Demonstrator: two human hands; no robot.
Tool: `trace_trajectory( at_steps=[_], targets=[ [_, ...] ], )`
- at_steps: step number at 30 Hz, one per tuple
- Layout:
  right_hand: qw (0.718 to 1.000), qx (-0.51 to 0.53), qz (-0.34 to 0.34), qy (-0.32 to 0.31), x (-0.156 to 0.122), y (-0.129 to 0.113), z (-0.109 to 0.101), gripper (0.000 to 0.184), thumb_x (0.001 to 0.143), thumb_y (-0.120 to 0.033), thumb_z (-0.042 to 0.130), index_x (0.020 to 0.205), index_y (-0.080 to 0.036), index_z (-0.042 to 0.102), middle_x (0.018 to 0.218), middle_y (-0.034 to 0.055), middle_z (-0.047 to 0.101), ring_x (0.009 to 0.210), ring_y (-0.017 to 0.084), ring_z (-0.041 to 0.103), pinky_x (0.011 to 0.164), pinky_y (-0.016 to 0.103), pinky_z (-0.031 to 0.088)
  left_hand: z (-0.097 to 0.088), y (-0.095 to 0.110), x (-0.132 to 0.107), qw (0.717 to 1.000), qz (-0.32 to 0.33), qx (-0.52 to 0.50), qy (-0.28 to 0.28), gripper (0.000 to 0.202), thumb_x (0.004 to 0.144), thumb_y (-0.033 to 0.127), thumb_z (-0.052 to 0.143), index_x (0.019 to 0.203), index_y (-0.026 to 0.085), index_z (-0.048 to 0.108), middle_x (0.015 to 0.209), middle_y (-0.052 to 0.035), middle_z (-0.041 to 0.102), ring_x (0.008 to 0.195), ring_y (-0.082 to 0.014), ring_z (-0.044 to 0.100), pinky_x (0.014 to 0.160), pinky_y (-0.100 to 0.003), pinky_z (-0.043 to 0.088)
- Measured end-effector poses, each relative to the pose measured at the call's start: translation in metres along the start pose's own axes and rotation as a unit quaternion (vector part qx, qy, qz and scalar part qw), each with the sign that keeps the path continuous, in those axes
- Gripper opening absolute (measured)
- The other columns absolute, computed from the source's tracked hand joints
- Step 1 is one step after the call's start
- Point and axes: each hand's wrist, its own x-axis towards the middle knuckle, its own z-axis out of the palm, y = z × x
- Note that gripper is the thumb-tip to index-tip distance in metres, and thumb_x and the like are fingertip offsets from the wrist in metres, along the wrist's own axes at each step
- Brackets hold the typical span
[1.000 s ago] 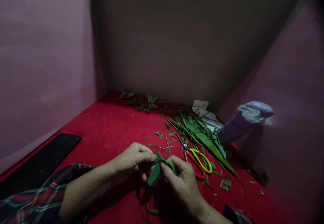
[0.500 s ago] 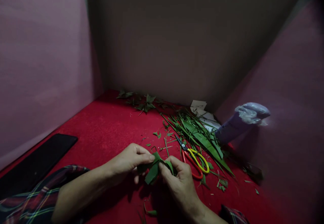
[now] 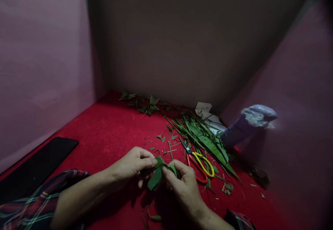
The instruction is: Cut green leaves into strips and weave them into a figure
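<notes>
Between my hands is a folded green leaf strip (image 3: pixel 156 178), held just above the red surface. My left hand (image 3: pixel 135 164) pinches its left side between thumb and fingers. On the other side my right hand (image 3: pixel 182 185) grips the right part, thumb pressed near the fold. The fingers partly hide the leaf's underside and its far ends. Scissors (image 3: pixel 199 164) with one red and one yellow handle lie just right of my right hand, blades pointing away to the upper left.
A pile of long green leaves (image 3: pixel 205 140) lies beyond the scissors, with white papers (image 3: pixel 212 121) behind it. A purple bottle (image 3: pixel 241 126) with plastic wrap leans at the right. A black flat slab (image 3: pixel 39 164) is at left. Leafy pieces (image 3: pixel 151 107) lie near the back wall.
Both hands keep their pinch on the leaf strip. The strip's lower flap has shifted very slightly to the left; the whole view has moved a little.
</notes>
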Motion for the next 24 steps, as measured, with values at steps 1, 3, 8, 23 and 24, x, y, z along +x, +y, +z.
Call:
trace_trajectory(
  at_steps=[1, 3, 8, 23, 24],
  targets=[
    [1.0, -0.001, 0.0, 0.0, 0.0002, -0.0006, 0.0002, 0.03, 0.079, -0.035, 0.052, 0.056, -0.018, 0.043, 0.047, -0.0061, 0.04, 0.045, 0.008, 0.038, 0.043, 0.02, 0.03, -0.0001, -0.0003, 0.0002, 1.0, 0.0, 0.001, 0.0, 0.032, 0.072, 0.041, 0.057, 0.056, 0.014, 0.053, 0.044, 0.0044, 0.048, 0.031, -0.005, 0.04, 0.034, -0.017, 0.034],
    [1.0, -0.004, 0.002, -0.004, 0.0006, -0.0014, 0.0006, 0.03, 0.08, -0.035, 0.052, 0.057, -0.018, 0.044, 0.047, -0.0059, 0.041, 0.045, 0.009, 0.039, 0.044, 0.02, 0.031, -0.0005, -0.0015, 0.0006, 1.0, 0.001, 0.003, 0.001, 0.031, 0.074, 0.04, 0.056, 0.057, 0.014, 0.053, 0.045, 0.0047, 0.048, 0.031, -0.0051, 0.04, 0.033, -0.017, 0.033],
    [1.0, 0.008, 0.004, -0.011, 0.0017, 0.0022, 0.0007, 0.024, 0.081, -0.035, 0.051, 0.065, -0.017, 0.048, 0.05, -0.0059, 0.045, 0.045, 0.009, 0.042, 0.044, 0.02, 0.033, -0.002, -0.0041, 0.0014, 1.0, 0.003, 0.012, 0.003, 0.032, 0.075, 0.041, 0.055, 0.058, 0.014, 0.051, 0.045, 0.0051, 0.048, 0.03, -0.005, 0.041, 0.032, -0.017, 0.032],
    [0.999, 0.025, 0.0, -0.034, 0.0047, 0.0015, -0.0022, 0.025, 0.08, -0.033, 0.053, 0.062, -0.017, 0.048, 0.049, -0.0059, 0.043, 0.045, 0.008, 0.04, 0.045, 0.02, 0.031, -0.0011, -0.0009, 0.0007, 1.0, 0.015, 0.019, -0.017, 0.033, 0.075, 0.043, 0.054, 0.06, 0.014, 0.053, 0.047, 0.0042, 0.05, 0.032, -0.0047, 0.041, 0.033, -0.016, 0.031],
    [0.999, 0.026, -0.001, -0.033, 0.0047, 0.0012, -0.0022, 0.025, 0.08, -0.033, 0.053, 0.062, -0.017, 0.049, 0.049, -0.0059, 0.043, 0.045, 0.008, 0.04, 0.045, 0.02, 0.03, -0.001, -0.0005, 0.0005, 1.0, 0.015, 0.018, -0.017, 0.032, 0.075, 0.042, 0.054, 0.06, 0.013, 0.053, 0.047, 0.0042, 0.05, 0.033, -0.0047, 0.041, 0.033, -0.016, 0.032]
  ],
)
